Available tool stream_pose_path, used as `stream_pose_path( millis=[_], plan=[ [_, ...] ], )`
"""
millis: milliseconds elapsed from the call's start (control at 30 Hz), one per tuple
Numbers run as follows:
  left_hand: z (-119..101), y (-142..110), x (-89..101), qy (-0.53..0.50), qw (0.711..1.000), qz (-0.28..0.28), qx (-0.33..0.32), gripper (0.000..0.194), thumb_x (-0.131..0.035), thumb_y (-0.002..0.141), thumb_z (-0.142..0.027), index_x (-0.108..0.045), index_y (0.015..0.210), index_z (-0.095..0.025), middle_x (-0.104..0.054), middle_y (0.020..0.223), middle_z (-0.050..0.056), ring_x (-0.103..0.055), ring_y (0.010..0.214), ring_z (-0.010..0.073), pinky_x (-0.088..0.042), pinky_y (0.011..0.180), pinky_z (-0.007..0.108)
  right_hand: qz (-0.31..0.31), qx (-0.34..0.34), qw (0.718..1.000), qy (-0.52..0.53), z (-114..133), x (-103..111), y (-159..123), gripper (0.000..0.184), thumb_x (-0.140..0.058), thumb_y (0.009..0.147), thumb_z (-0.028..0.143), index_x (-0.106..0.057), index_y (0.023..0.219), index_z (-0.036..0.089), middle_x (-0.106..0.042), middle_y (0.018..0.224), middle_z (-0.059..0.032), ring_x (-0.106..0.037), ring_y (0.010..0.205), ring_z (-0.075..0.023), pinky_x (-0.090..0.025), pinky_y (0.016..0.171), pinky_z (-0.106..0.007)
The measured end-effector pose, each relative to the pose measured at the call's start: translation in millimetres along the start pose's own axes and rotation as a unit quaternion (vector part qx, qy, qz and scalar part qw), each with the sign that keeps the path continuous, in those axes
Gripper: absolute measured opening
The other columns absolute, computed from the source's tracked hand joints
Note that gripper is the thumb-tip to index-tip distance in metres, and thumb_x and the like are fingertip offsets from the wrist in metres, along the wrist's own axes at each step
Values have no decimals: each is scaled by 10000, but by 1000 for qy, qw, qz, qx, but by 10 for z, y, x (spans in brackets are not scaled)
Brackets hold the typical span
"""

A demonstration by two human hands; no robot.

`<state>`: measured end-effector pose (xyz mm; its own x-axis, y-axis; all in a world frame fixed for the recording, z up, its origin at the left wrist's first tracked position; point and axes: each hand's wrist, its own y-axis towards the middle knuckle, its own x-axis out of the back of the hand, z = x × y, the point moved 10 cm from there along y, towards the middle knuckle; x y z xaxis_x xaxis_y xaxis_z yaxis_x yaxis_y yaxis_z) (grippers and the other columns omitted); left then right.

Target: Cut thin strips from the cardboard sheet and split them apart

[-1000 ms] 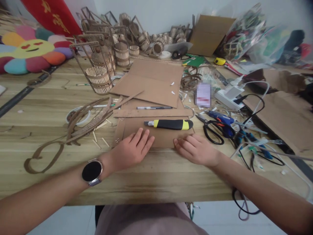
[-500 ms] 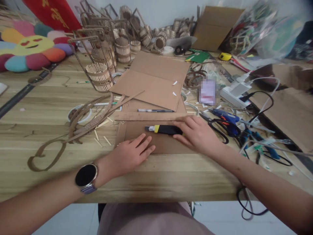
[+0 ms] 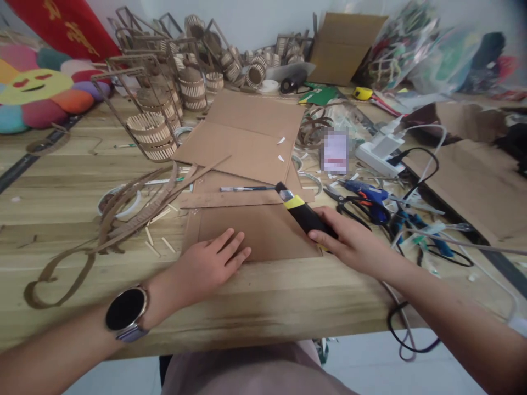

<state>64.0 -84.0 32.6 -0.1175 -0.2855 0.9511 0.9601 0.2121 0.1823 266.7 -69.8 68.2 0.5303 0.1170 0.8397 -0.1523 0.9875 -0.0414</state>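
My right hand [image 3: 349, 238] is closed round the rear of a black and yellow utility knife [image 3: 307, 214], held tilted above the cardboard with its front end pointing up and left. Flat on the near left part of a brown cardboard sheet [image 3: 263, 233] lies my left hand [image 3: 214, 260], fingers spread. A narrow cardboard strip [image 3: 201, 200] crosses the far side of that sheet. Just beyond the strip rests a pen [image 3: 242, 188]. Larger folded cardboard [image 3: 247, 137] lies further back.
Curled brown strips [image 3: 135, 214] lie to the left. Several small slatted baskets [image 3: 150, 134] stand behind them. At the right are scissors [image 3: 346, 206], a blue glue gun [image 3: 366, 192], a white power strip [image 3: 379, 153] and loose cables. The table's edge runs close in front of me.
My right hand has picked the utility knife up off the cardboard and turned its front end upward. My left hand stays flat on the sheet. The whole view has shifted slightly.
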Motion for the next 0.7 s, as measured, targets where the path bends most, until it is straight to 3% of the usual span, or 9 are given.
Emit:
stream_pose_path(
  millis=[100,167,267,333,433,567,633,700],
  plan=[
    [1,-1,14,4,1000,-8,1,365,-528,970,-221,-577,1326,-152,-602,1354,177,-590,1220,340,-560,772,368,-37,-69,996,32,-112,32,-159,431,-630,799,427,-513,1155,214,-709,956,-59,-683,841,-241,-532,718,-333],
    [-4,1,23,6,1000,-8,-2,366,-533,959,-200,-584,1318,-147,-600,1355,183,-594,1214,342,-566,755,361,-67,-88,993,47,-130,32,-236,428,-669,738,395,-519,1098,218,-704,924,-48,-679,805,-229,-532,704,-323],
    [-5,6,42,4,1000,-8,-2,366,-542,953,-200,-591,1312,-145,-601,1354,182,-598,1210,343,-571,751,361,-92,-88,989,78,-136,27,-302,271,-614,766,382,-561,982,228,-704,887,-42,-667,772,-212,-525,682,-311],
    [-6,11,47,2,1000,-8,-2,361,-544,958,-219,-596,1308,-146,-607,1348,177,-600,1207,343,-573,757,366,-94,-109,980,137,-217,8,-336,266,-559,827,432,-611,987,226,-712,866,-44,-664,767,-212,-524,671,-311],
    [-1,15,41,-1,1000,-6,1,357,-543,961,-222,-599,1308,-152,-613,1345,168,-602,1207,339,-572,759,366,-71,-178,929,318,-412,-127,-413,365,-508,894,531,-631,1046,223,-719,897,-60,-666,756,-203,-536,659,-312],
    [-3,8,36,-1,1000,-6,1,360,-522,974,-224,-589,1321,-155,-605,1352,174,-599,1210,338,-565,770,372,-14,-213,833,510,-433,-342,-543,398,-669,827,517,-591,1089,227,-687,1033,-82,-668,840,-204,-564,720,-340],
    [-2,2,32,-1,1000,-5,2,363,-529,972,-230,-587,1323,-159,-602,1356,173,-593,1218,338,-563,772,371,2,-214,819,533,-397,-366,-606,413,-710,803,493,-585,1087,220,-667,1025,-76,-654,805,-185,-562,700,-332],
    [-1,-3,27,0,1000,-4,4,372,-554,958,-228,-586,1322,-158,-597,1363,172,-587,1225,341,-563,770,367,4,-210,836,508,-376,-335,-654,397,-704,808,507,-595,1041,205,-653,940,-57,-612,703,-144,-536,623,-285]
  ],
)
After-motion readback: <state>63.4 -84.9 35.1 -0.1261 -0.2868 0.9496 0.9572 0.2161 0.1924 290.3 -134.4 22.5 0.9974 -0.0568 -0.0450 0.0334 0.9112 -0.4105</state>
